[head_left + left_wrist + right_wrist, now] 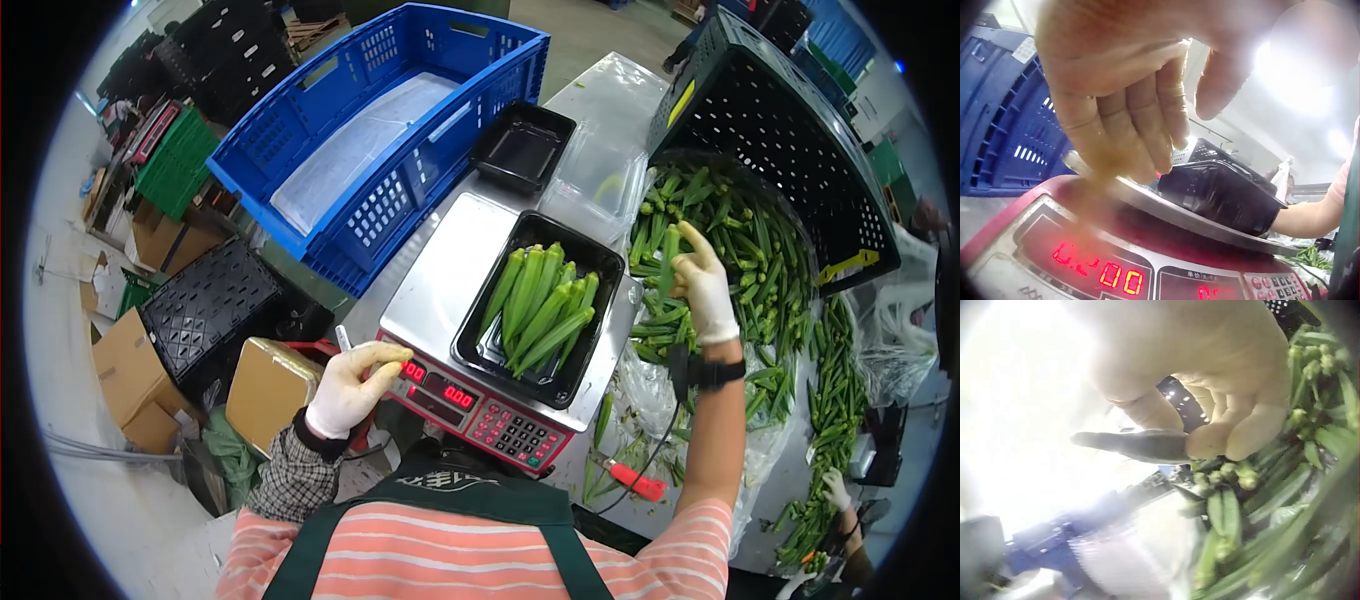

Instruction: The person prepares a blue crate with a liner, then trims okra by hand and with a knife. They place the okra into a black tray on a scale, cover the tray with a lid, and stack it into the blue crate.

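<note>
Several okra pods [540,300] lie in a black tray [465,345] on the metal plate of a scale [425,290]. My gloved left hand [352,388] is at the scale's left front corner, fingers loosely bent over the red display [1100,272], holding nothing. My gloved right hand [706,290] is above the okra heap [765,240], right of the tray. Between its thumb and fingers it pinches one okra pod [1147,446], also visible in the head view.
A blue crate [350,230] stands beyond the scale, with an empty black tray [525,145] and clear lids [600,180] nearby. A dark crate [780,130] leans behind the heap. A red-handled tool [637,482] lies at the front. Another person's gloved hand [836,490] is at far right.
</note>
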Tool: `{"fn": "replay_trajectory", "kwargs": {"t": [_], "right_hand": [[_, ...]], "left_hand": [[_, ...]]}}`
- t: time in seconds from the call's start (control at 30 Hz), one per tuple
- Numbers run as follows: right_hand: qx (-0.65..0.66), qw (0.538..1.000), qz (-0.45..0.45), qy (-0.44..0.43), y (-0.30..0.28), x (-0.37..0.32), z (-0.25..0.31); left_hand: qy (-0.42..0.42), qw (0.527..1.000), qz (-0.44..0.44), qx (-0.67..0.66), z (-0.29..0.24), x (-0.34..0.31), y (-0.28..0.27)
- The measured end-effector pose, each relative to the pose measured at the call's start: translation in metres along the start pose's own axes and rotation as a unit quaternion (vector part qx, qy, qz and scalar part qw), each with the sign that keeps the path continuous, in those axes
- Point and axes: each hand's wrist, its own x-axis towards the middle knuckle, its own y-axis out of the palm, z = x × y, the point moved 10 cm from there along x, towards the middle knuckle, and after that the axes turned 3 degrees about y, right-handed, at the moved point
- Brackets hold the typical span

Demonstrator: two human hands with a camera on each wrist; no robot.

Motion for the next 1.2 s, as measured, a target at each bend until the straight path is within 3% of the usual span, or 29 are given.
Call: {"fn": "replay_trajectory", "kwargs": {"t": [0.1, 0.17, 0.2, 0.23, 0.33, 0.43, 0.5, 0.57, 0.6, 0.63, 0.7, 0.77, 0.83, 0.9, 0.97, 1.03, 1.1, 1.13, 1.2], "right_hand": [[-0.006, 0.995, 0.095, -0.031, 0.063, -0.051, 0.036], [-0.020, 0.996, 0.076, -0.046, 0.086, -0.064, 0.029], [-0.095, 0.993, 0.037, -0.060, 0.093, -0.070, 0.026], [-0.210, 0.969, 0.022, -0.129, 0.100, -0.074, 0.029], [-0.090, 0.995, -0.009, -0.051, 0.068, -0.077, 0.045], [-0.103, 0.989, -0.048, -0.092, 0.022, -0.070, 0.068], [-0.138, 0.983, -0.043, -0.115, 0.002, -0.057, 0.065], [-0.266, 0.940, -0.027, -0.213, -0.001, -0.044, 0.062], [-0.150, 0.984, -0.012, -0.098, 0.007, -0.042, 0.054], [-0.187, 0.978, -0.011, -0.091, 0.012, -0.034, 0.051], [-0.328, 0.918, -0.018, -0.222, 0.032, -0.026, 0.065], [-0.475, 0.790, 0.052, -0.384, 0.073, -0.028, 0.081], [-0.479, 0.792, 0.067, -0.373, 0.088, -0.012, 0.080], [-0.573, 0.739, 0.066, -0.347, 0.104, 0.005, 0.074], [-0.585, 0.708, 0.072, -0.389, 0.119, 0.015, 0.072], [-0.581, 0.700, 0.104, -0.401, 0.122, 0.037, 0.051], [-0.560, 0.791, 0.121, -0.213, 0.103, 0.086, 0.005], [-0.528, 0.802, 0.114, -0.255, 0.104, 0.091, 0.008], [-0.532, 0.808, 0.109, -0.229, 0.097, 0.107, 0.001]], "left_hand": [[0.020, 1.000, 0.010, -0.013, -0.005, 0.002, 0.003], [0.045, 0.998, 0.033, 0.007, -0.013, 0.002, 0.005], [0.038, 0.998, 0.044, -0.004, -0.010, 0.003, 0.005], [0.040, 0.998, 0.047, -0.007, -0.010, 0.001, 0.003], [0.050, 0.997, 0.023, -0.046, -0.005, -0.002, -0.013], [-0.003, 0.997, 0.002, -0.075, 0.014, -0.009, -0.025], [0.021, 0.998, -0.008, -0.056, 0.018, -0.009, -0.026], [0.038, 0.999, -0.024, -0.031, 0.015, -0.012, -0.030], [0.034, 0.999, -0.027, -0.018, 0.009, -0.011, -0.030], [0.028, 0.999, -0.031, -0.004, 0.005, -0.013, -0.031], [-0.019, 0.997, -0.038, -0.065, 0.013, -0.014, -0.033], [-0.029, 0.996, -0.043, -0.075, 0.018, -0.016, -0.037], [-0.020, 0.996, -0.061, -0.056, 0.017, -0.018, -0.042], [-0.009, 0.996, -0.078, -0.037, 0.016, -0.023, -0.045], [-0.009, 0.996, -0.086, 0.037, 0.017, -0.027, -0.046], [-0.018, 0.995, -0.093, 0.029, 0.024, -0.031, -0.045], [-0.026, 0.993, -0.109, 0.048, 0.027, -0.034, -0.046], [-0.058, 0.991, -0.119, 0.003, 0.029, -0.036, -0.045], [-0.060, 0.992, -0.115, 0.010, 0.033, -0.037, -0.044]]}}
